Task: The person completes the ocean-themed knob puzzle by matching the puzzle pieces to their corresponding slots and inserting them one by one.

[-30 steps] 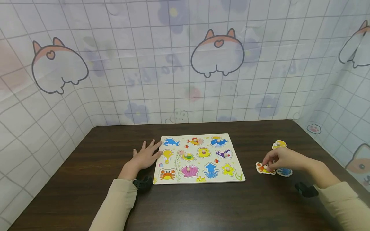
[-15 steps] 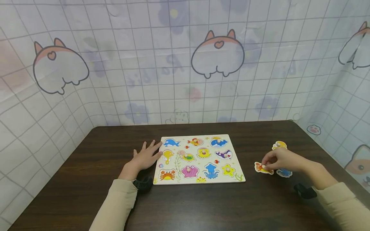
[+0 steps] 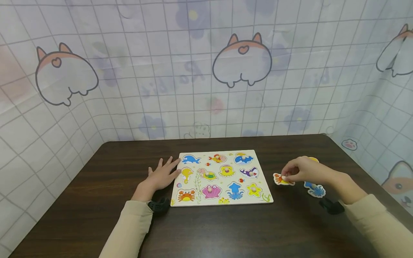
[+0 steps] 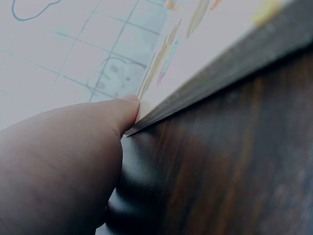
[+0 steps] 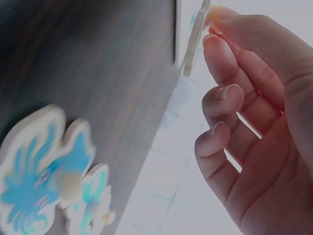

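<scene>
My right hand [image 3: 304, 171] pinches an orange crab puzzle piece [image 3: 279, 178] between thumb and fingertips, right of the puzzle board. In the right wrist view this crab piece [image 5: 191, 51] appears edge-on at the fingertips; the other fingers curl loosely. My left hand [image 3: 158, 179] lies with spread fingers at the left edge of the white sea-animal puzzle board [image 3: 222, 204]. In the left wrist view, the left hand [image 4: 73, 152] touches the board's edge [image 4: 205, 78]. Several animals on the board have knobs; the dolphin, seahorse, crab and squid show none.
A blue squid piece [image 3: 317, 191] lies beneath the right forearm. Behind the right hand a yellow piece [image 3: 313, 159] is mostly hidden. All rest on a dark wooden table [image 3: 213, 233], with a patterned cloth wall [image 3: 180, 104] behind it.
My right hand has moved left and slightly away from me with the crab piece, apart from the loose pieces. The left hand and board have stayed put.
</scene>
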Motion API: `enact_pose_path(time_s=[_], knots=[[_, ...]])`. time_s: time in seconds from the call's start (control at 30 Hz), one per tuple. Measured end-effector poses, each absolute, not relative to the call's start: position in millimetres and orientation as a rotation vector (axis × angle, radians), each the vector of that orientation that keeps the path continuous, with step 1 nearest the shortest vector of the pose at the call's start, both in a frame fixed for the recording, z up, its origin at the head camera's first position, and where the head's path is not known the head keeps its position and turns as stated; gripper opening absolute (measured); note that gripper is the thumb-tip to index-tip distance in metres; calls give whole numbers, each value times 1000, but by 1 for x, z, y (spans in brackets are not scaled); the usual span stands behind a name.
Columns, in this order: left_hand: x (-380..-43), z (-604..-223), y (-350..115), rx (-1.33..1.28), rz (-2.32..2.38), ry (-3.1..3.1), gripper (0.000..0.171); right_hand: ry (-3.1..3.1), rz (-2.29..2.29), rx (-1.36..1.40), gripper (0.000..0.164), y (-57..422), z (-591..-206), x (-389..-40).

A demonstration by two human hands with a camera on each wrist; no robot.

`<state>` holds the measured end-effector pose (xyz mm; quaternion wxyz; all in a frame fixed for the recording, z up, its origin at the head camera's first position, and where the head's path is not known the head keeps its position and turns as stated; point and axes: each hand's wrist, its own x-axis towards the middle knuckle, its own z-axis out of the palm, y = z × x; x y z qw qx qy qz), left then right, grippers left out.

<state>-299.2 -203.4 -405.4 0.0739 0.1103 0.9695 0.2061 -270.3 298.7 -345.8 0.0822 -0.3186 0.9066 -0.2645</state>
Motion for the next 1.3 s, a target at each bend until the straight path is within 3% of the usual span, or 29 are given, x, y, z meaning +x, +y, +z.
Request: enact_pose_path(time_s=[1.3], knots=[[-301, -407, -204, 330, 613, 2907, 65, 2766, -685, -1165, 5, 169, -329, -270]])
